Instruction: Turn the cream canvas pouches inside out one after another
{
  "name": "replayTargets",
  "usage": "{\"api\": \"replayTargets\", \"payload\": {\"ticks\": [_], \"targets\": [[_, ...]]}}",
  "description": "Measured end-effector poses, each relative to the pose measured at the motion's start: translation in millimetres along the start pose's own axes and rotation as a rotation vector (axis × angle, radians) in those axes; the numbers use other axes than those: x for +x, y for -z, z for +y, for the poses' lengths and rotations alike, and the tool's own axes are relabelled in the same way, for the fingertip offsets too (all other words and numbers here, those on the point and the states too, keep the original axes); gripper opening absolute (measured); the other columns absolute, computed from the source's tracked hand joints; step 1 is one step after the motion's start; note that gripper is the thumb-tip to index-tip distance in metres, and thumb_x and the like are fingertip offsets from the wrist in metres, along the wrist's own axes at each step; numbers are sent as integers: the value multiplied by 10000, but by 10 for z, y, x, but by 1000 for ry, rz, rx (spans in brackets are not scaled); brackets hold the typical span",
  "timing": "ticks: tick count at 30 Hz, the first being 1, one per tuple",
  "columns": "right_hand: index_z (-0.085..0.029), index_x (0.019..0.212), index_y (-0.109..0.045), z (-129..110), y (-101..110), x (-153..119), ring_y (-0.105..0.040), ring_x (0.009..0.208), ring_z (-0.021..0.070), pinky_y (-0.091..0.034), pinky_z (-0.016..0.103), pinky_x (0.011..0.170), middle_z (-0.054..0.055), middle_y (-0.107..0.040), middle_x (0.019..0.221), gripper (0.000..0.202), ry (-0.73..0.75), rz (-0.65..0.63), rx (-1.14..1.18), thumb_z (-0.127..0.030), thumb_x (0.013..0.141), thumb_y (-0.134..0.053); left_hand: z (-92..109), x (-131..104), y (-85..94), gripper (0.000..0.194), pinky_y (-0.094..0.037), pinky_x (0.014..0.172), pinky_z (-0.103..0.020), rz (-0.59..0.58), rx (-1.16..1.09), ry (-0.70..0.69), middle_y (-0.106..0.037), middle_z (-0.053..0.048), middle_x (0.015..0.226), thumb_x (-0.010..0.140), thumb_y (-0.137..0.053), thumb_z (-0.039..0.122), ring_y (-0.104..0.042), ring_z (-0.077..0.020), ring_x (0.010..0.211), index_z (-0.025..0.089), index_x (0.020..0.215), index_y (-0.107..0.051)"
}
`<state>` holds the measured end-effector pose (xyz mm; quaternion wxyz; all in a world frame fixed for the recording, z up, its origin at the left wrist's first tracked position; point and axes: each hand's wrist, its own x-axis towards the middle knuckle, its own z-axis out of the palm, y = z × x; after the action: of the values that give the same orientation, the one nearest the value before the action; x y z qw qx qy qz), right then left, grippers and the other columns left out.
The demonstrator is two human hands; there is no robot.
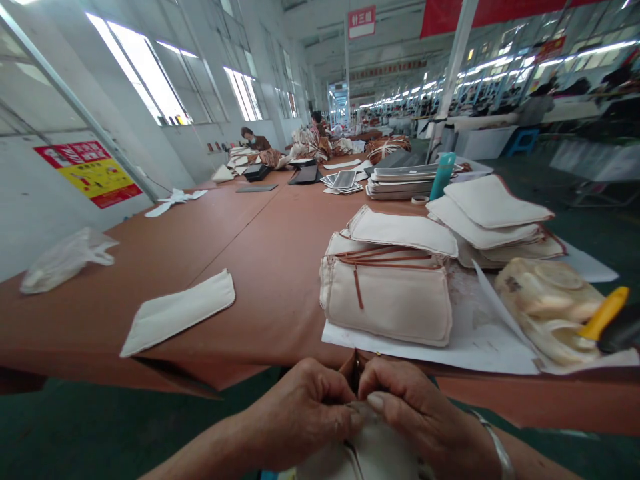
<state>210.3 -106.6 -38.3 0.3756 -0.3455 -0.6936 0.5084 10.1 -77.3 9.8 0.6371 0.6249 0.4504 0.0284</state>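
Note:
My left hand (305,417) and my right hand (417,413) meet at the table's front edge. Both are closed, fingertips pinching the upper end of a cream fabric or leather piece (383,447). A dark line runs down this piece, and a brown part with a dark slit (354,367) sticks up between the hands. My fingers cover much of it, and its lower end leaves the picture. Just beyond lies a stack of cream pouch-like pieces (387,300) with brown strips (385,257) on it, on white paper (480,347).
Cream panels (495,203) are piled at the right. Near them lie a plastic container (550,293) and a yellow-handled brush (605,313). A single cream panel (183,312) and a plastic bag (70,257) rest on the brown table (250,247). A co-worker (256,139) sits at the far end.

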Motion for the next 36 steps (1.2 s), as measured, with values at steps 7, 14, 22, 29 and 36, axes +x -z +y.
{"api": "replayTargets", "payload": {"ticks": [7, 14, 22, 29, 36], "targets": [[-166, 772, -571, 37, -57, -6, -564, 775, 151, -443, 238, 678, 18, -629, 839, 92, -43, 55, 6, -86, 783, -616, 53, -1, -66, 368, -235, 483, -222, 40, 133, -37, -412, 26, 614, 832, -591, 412, -313, -95, 576, 77, 690, -652], [-181, 910, -596, 31, -59, -23, -596, 814, 160, -471, 265, 734, 46, -634, 878, 179, 272, 90, 55, -44, 840, -505, -43, -18, 11, 344, -240, 485, -213, -46, -42, -28, -456, 21, 639, 771, -662, 432, -330, -91, 562, 89, 771, -666], [-186, 935, -585, 78, 3, -78, -504, 687, 150, -384, 248, 597, 45, -557, 760, 187, 458, 46, -313, -45, 863, -484, -54, -2, 26, 573, -225, 469, -228, -72, -239, 42, -425, 34, 592, 770, -577, 696, -299, -82, 502, 128, 686, -578], [-183, 965, -575, 157, 47, -142, -488, 707, 163, -366, 282, 630, 39, -537, 793, 204, 430, -42, -333, -51, 844, -477, -19, 25, 33, 424, -215, 471, -225, -92, -20, 34, -379, 45, 604, 793, -631, 534, -280, -84, 540, 140, 662, -540], [-125, 918, -611, -22, 138, -23, -520, 781, 148, -420, 250, 704, 62, -590, 900, 329, -122, -99, 307, -363, 1001, -399, 105, -39, -13, 204, -225, 484, -221, -77, 144, -79, -361, 49, 625, 837, -496, 232, -285, -88, 577, 156, 647, -494]]}}
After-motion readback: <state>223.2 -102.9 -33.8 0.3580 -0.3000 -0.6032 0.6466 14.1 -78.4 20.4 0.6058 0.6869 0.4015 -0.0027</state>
